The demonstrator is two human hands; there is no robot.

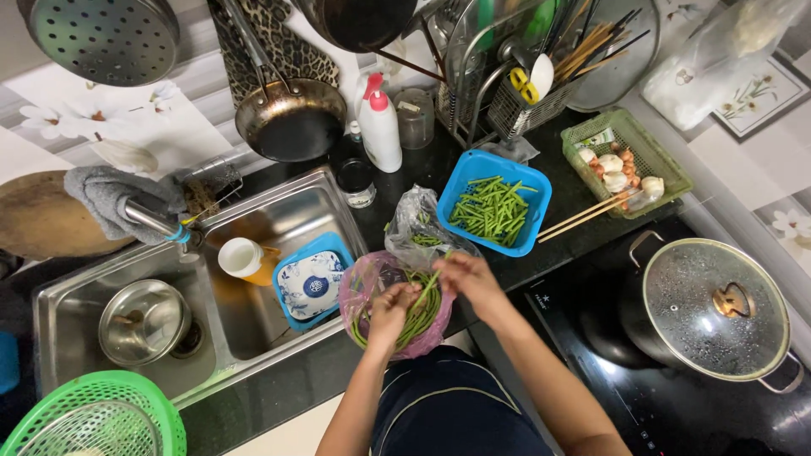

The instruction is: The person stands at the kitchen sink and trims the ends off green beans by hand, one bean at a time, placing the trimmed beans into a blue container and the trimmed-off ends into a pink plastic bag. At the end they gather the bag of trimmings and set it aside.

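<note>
Dark counter (557,228) beside steel sink (253,245), crowded, near edge barely free. Pink bag (363,295) of long beans (420,314) perched on near counter edge, partly overhanging. Left hand (390,311) curled shut around a bunch of beans inside bag mouth; right hand (466,277) pinched closed on upper end of one bean, just right of it. Blue basket (456,190) of cut pieces (492,209) farther back, clear bag (414,224) between.

Risks judged:
- bag slipping off edge toward floor, owing to overhang and soft sides
- snapped ends dropping short of basket, owing to reach over clear bag
- chopsticks (583,216) jutting from green tray (667,165), liable to be knocked by right forearm
- lidded pot (714,306) on hob (676,397) close right; heat not determinable
</note>
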